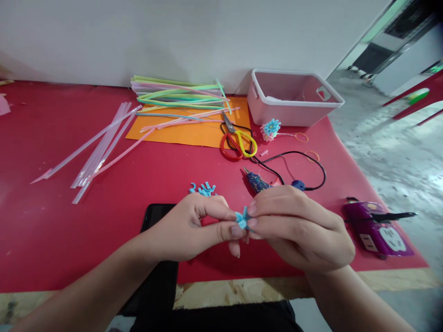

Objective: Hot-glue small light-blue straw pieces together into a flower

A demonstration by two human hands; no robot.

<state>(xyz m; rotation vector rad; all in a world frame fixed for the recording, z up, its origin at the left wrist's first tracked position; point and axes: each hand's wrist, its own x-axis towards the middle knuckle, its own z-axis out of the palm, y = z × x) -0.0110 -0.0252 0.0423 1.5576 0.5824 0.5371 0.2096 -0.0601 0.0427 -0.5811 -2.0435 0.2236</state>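
Between both hands is a small light-blue fuzzy flower-shaped piece with several short petals. My left hand pinches its left side between thumb and fingertips. On the other side, the thumb and fingers of my right hand close on a petal. Just beyond my left hand lie several short blue fuzzy strips, partly hidden by it. A glue gun with a dark patterned body rests behind my right hand, which covers its rear part.
Scissors with red and yellow handles lie on an orange sheet beside colored pipe cleaners. Clear glue sticks are at left. A pink bin, blue-and-pink flower ornament, purple power strip and black phone-like slab surround my hands.
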